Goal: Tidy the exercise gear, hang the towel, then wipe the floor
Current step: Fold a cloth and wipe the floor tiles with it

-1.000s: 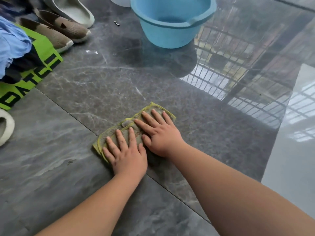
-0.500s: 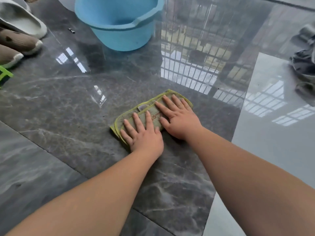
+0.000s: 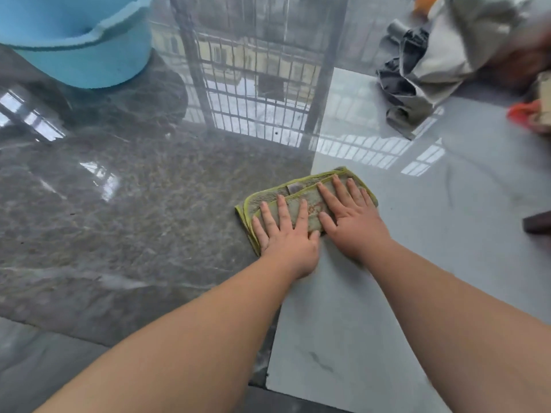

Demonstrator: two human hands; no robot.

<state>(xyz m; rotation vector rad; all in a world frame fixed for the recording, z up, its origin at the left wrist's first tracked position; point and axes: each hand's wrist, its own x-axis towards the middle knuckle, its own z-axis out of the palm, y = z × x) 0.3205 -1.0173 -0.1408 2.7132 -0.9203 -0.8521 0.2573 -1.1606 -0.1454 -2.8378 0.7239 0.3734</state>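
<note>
A folded grey-green cloth with a yellow-green hem (image 3: 298, 193) lies flat on the glossy floor, across the seam between the dark marble tile (image 3: 119, 204) and a pale grey tile (image 3: 447, 234). My left hand (image 3: 284, 234) presses on the cloth's left half with straight, spread fingers. My right hand (image 3: 348, 216) presses flat on its right half, beside the left hand. Both hands cover much of the cloth.
A light blue plastic basin (image 3: 77, 40) stands at the far left. A crumpled grey and black fabric heap (image 3: 429, 61) lies at the far right, with orange and brown items (image 3: 530, 111) beyond it. A dark object (image 3: 538, 222) pokes in at the right edge.
Both hands have slid the cloth to the right, from the dark marble onto the seam with the pale tile. The shoes and green bag have left the view.
</note>
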